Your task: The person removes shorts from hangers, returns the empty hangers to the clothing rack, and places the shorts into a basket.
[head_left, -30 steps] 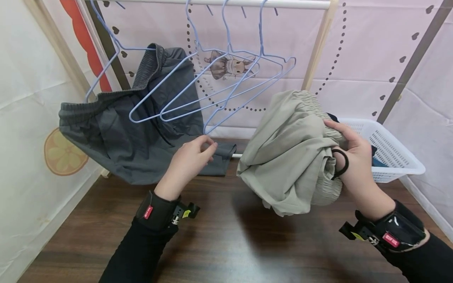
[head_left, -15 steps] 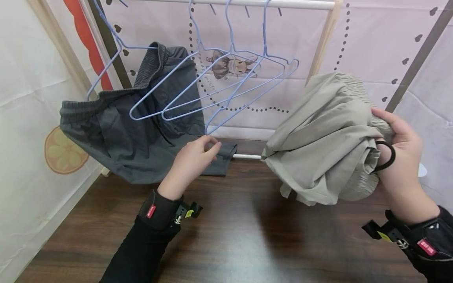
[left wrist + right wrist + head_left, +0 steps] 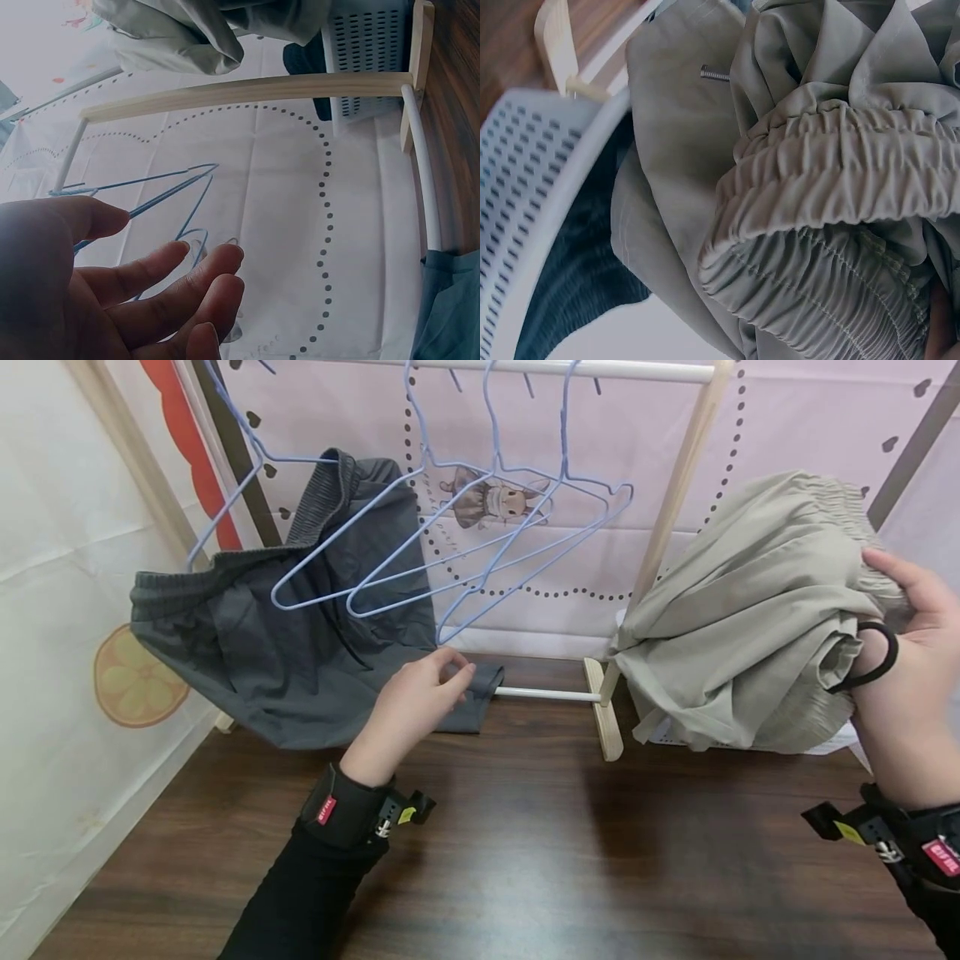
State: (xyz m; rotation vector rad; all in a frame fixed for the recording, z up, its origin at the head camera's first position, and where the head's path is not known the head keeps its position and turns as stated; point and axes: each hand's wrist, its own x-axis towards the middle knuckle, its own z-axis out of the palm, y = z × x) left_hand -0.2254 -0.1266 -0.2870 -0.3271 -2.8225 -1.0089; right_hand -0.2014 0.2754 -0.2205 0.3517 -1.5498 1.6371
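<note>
My right hand [image 3: 918, 668] grips a pair of beige shorts [image 3: 757, 618] by the elastic waistband, lifted above the table. In the right wrist view the gathered waistband [image 3: 840, 172] gapes, and only a bit of a finger [image 3: 939, 322] shows. My left hand [image 3: 408, 706] hovers just below the lower corner of the nearest blue wire hanger [image 3: 564, 422]. The left wrist view shows its thumb and fingers apart, loosely bent, with nothing between them. Dark grey shorts [image 3: 277, 660] hang from another hanger at the left.
Several hangers share the rack's white top bar [image 3: 637, 370]. The rack's wooden post [image 3: 678, 485] and foot [image 3: 606, 718] stand between the hangers and the beige shorts. Behind those shorts is a white perforated basket [image 3: 525, 165] with dark cloth [image 3: 592, 255] in it.
My right hand has carried the beige shorts to the right and upward, so they now cover most of the basket and uncover the rack's foot. The left hand has barely moved.
</note>
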